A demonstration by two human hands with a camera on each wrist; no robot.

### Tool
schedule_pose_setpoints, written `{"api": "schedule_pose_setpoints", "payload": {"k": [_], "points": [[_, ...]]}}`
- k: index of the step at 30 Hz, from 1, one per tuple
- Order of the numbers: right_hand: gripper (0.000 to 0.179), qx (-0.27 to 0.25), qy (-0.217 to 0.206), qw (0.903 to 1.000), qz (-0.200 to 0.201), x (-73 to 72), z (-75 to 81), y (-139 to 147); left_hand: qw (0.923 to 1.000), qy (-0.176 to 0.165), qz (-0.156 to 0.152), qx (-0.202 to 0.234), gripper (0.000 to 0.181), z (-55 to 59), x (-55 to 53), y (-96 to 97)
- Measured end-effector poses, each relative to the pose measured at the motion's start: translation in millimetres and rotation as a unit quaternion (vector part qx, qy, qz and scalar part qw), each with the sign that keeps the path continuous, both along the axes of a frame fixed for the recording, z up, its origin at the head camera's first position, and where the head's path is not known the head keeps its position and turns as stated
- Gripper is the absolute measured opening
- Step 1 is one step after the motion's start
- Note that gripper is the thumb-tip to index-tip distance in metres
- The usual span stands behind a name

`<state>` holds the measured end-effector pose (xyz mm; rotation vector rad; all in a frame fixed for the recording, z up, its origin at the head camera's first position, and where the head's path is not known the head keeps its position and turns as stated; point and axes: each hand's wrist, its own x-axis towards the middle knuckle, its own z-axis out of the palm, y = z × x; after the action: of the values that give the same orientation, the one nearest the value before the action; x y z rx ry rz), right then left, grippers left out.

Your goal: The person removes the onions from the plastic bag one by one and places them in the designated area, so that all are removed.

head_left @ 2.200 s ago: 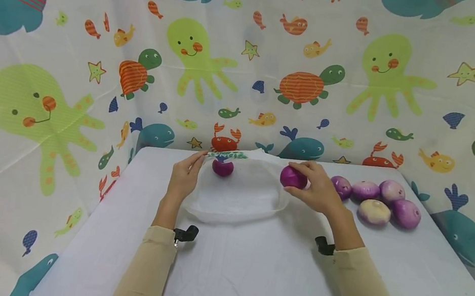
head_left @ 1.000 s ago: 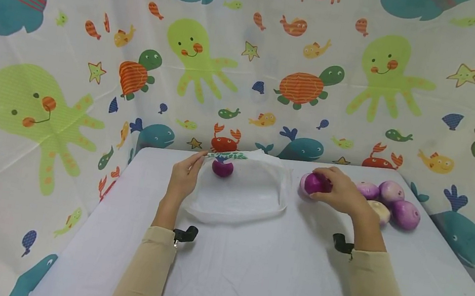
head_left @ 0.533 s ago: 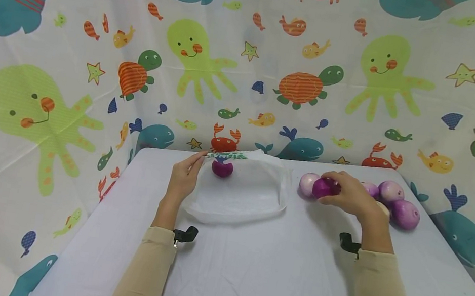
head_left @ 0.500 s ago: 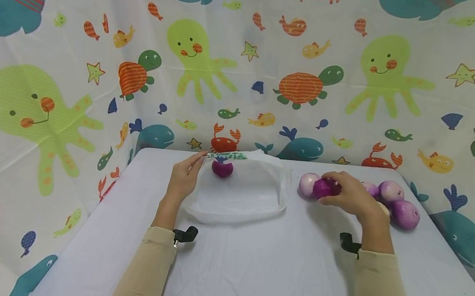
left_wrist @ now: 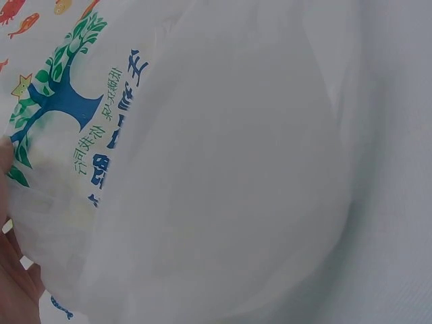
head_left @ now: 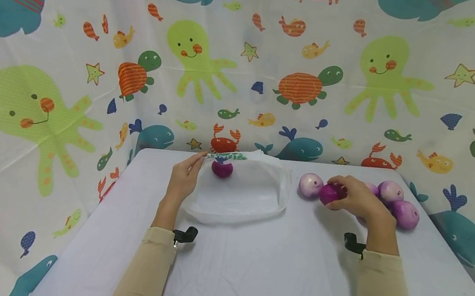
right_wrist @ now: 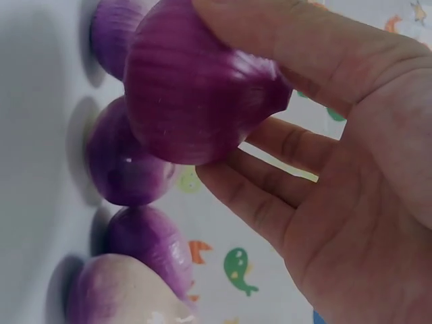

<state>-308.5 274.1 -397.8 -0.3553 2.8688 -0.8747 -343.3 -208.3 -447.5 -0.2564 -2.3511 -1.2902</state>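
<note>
My left hand [head_left: 184, 178] pinches the rim of a white plastic bag [head_left: 236, 199] with a green and blue tree print, holding its mouth open toward me. A dark purple onion [head_left: 222, 169] lies inside, near the bag's far left side. To the right of the bag, my right hand [head_left: 357, 201] holds another dark purple onion [head_left: 329, 195] between thumb and fingers. In the right wrist view this onion [right_wrist: 196, 88] shows its pointed end toward the palm. A paler onion [head_left: 310, 185] sits on the table just left of it.
Several more onions stand at the back right of the white table [head_left: 218, 278], among them a light purple one [head_left: 391, 192] and a larger one [head_left: 405, 215]. My right hand partly covers this group. A sea-animal printed curtain [head_left: 249, 68] rises behind and at the sides.
My right hand has carried the dark onion rightward from the bag's right edge toward the onion group, uncovering the paler onion. My left hand and the bag have stayed in place.
</note>
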Motion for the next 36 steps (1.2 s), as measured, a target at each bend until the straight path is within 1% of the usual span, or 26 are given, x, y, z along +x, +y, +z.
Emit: {"api": "schedule_pose_setpoints", "payload": {"k": [5,12,17,20,24,30,36], "points": [[0.067,0.011,-0.008,0.9999,0.003,-0.1,-0.9,5,1.0000,-0.001,-0.002,0.002,0.040,1.1,0.5,0.1],[0.071,0.040,-0.031,0.9987,-0.008,-0.7,-2.6,11,0.9999,-0.010,-0.003,0.007,0.039,1.8,0.2,-0.1],[0.068,0.042,-0.037,0.9984,-0.012,-0.7,-3.8,14,0.9999,-0.015,-0.002,0.008,0.040,1.6,0.3,0.3],[0.065,0.042,-0.033,0.9985,-0.006,-1.6,-5.5,15,0.9998,-0.016,-0.001,0.008,0.040,1.2,0.3,0.4],[0.063,0.040,-0.039,0.9985,-0.002,-2.6,-7.1,15,0.9998,-0.018,0.000,0.009,0.040,0.7,0.5,0.7],[0.064,0.040,-0.060,0.9973,-0.012,-1.8,-8.0,16,0.9996,-0.025,0.003,0.010,0.040,1.1,2.0,1.7],[0.069,0.048,-0.070,0.9963,-0.014,-0.7,-7.7,16,0.9996,-0.026,0.004,0.010,0.041,2.0,2.6,1.8]]}}
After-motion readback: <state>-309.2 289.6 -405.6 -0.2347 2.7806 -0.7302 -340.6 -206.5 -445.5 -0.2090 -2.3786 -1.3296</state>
